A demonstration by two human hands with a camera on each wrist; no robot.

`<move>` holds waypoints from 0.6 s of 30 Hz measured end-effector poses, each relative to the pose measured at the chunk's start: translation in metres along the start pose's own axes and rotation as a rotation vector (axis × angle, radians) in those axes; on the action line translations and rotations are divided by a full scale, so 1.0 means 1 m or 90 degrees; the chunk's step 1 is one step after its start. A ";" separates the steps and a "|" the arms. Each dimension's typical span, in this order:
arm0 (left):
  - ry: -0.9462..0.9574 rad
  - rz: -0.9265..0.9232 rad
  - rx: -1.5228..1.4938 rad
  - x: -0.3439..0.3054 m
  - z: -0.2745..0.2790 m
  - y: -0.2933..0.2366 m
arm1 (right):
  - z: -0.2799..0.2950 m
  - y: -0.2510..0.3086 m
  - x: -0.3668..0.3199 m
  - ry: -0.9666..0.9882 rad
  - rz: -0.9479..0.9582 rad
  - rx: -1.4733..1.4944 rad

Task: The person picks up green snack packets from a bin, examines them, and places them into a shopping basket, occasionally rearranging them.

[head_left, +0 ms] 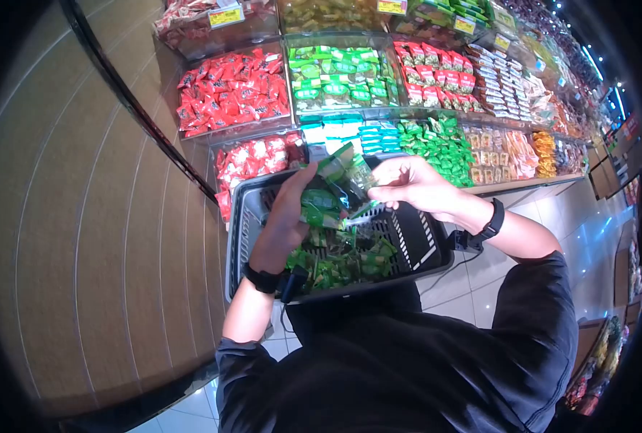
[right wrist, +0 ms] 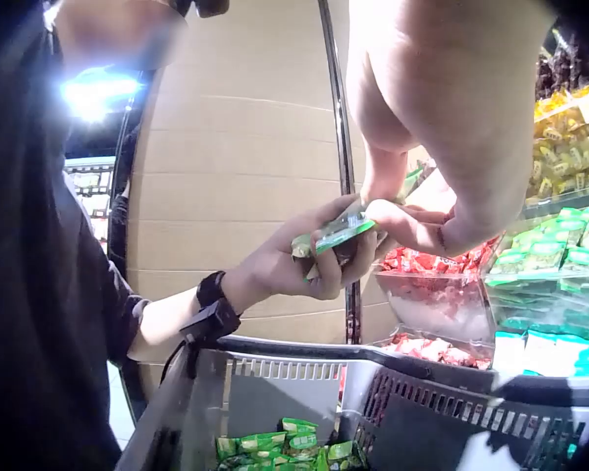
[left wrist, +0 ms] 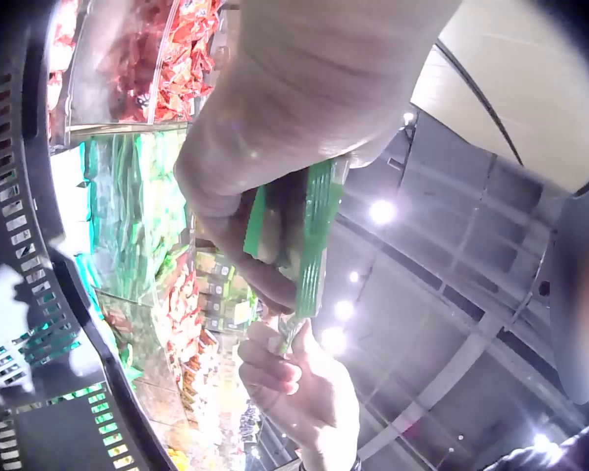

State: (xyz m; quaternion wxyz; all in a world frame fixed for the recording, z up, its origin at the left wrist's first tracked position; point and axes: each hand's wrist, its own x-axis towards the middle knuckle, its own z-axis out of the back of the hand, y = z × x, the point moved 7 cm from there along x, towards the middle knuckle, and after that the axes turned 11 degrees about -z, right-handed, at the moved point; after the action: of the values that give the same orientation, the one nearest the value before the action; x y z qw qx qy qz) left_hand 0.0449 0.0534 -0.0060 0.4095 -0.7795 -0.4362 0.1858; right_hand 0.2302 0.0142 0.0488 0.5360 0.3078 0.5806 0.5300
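Above a dark basket [head_left: 236, 238], the left hand [head_left: 281, 216] holds green packets [head_left: 321, 208], its fingers curled round them in the right wrist view. The right hand [head_left: 413, 186] pinches the edge of a green and clear packet [head_left: 346, 173] between thumb and fingers. In the left wrist view the left hand [left wrist: 294, 108] grips a green-striped packet [left wrist: 316, 235], and the right hand [left wrist: 309, 392] touches its far end. Several green packets [right wrist: 265, 446] lie in the basket below both hands.
Shelf bins beyond the basket hold red packets [head_left: 234, 90], green packets [head_left: 343, 76], blue and white packets [head_left: 379, 137] and others. A brown panelled surface [head_left: 104, 216] stands at the left, with tiled floor [head_left: 451, 289] at the right.
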 end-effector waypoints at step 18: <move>-0.003 -0.083 -0.044 0.001 -0.004 -0.004 | -0.048 0.084 -0.022 -0.031 0.623 -0.679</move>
State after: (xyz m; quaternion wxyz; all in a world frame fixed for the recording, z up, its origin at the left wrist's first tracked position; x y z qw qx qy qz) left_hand 0.0459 0.0535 -0.0009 0.3929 -0.7626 -0.4928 0.1454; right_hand 0.1720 0.0014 0.1281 0.3276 0.2407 0.0264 0.9133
